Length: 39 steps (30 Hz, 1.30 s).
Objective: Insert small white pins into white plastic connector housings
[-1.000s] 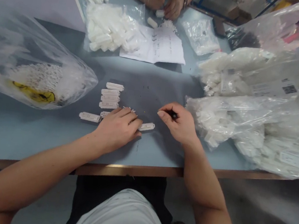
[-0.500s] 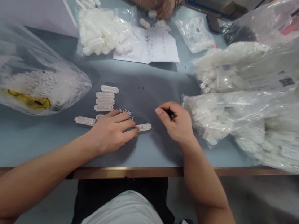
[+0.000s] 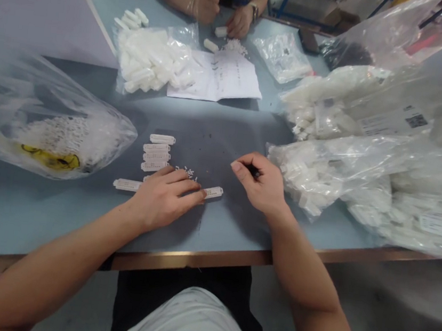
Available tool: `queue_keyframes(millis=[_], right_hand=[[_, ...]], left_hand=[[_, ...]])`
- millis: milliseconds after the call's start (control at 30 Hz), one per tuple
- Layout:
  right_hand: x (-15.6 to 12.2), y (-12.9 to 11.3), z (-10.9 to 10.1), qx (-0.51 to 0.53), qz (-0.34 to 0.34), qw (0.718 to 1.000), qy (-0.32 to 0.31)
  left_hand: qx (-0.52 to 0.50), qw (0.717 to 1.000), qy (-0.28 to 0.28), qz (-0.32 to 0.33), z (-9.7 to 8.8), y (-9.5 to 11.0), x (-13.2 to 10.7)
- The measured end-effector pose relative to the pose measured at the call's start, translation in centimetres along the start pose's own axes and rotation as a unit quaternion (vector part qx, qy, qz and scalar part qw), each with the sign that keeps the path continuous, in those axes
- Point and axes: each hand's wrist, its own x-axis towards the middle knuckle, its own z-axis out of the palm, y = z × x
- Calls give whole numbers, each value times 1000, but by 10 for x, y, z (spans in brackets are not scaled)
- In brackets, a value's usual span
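Observation:
My left hand (image 3: 166, 199) rests low over the table, its thumb and fingertips closed on the left end of a slim white plastic piece (image 3: 214, 192) with rows of small marks. Beyond its fingers lies a little scatter of tiny white bits (image 3: 188, 173). My right hand (image 3: 262, 185) hovers to the right of that piece, thumb and forefinger pinched together. Something dark shows inside its curled fingers, too hidden to name. Left of my left hand, several like white pieces (image 3: 156, 157) lie in a column, with another white piece (image 3: 127, 184) below them.
On the left bulges a clear bag (image 3: 108, 119) of small white parts. Bags of white parts (image 3: 312, 171) crowd the right side. Across the table (image 3: 225, 128), papers (image 3: 235, 78) lie beside another bag (image 3: 153, 60), and a co-worker's hands (image 3: 238, 22) handle a white piece and a pen-like stick.
My hands stay almost where they were around the white piece. The view has tilted slightly. The co-worker's hand with the stick has lifted away from the white piece.

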Motion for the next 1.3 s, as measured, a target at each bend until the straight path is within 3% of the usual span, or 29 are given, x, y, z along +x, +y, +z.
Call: queue_keyframes(millis=[267,400,567,667,867,1067,1200,1300], right_hand=[[-1,-2,4,0,-9,1000,-13],[-1,-15,2,-10,-53,999,-7],[5,-30,0,-28,-137,987,-73],[8,-21,6,-47,-155,984,-78],[2,9,16,-25,-158,987,-22],[-1,16,8,1,-103,994,43],[-4,18,6,29,-75,996,34],[-5,17,5,-16,-109,994,15]], left_hand=[[9,999,-32,24,-1,1,-4],[7,1000,-24,13,1,1,-6],[5,1000,4,5,1,3,-4],[7,1000,-7,11,2,3,-6],[-5,999,-34,10,4,1,-8],[-17,999,-35,-3,4,1,-7],[-25,999,-31,-4,5,3,-7],[-30,999,-31,-4,6,4,-7]])
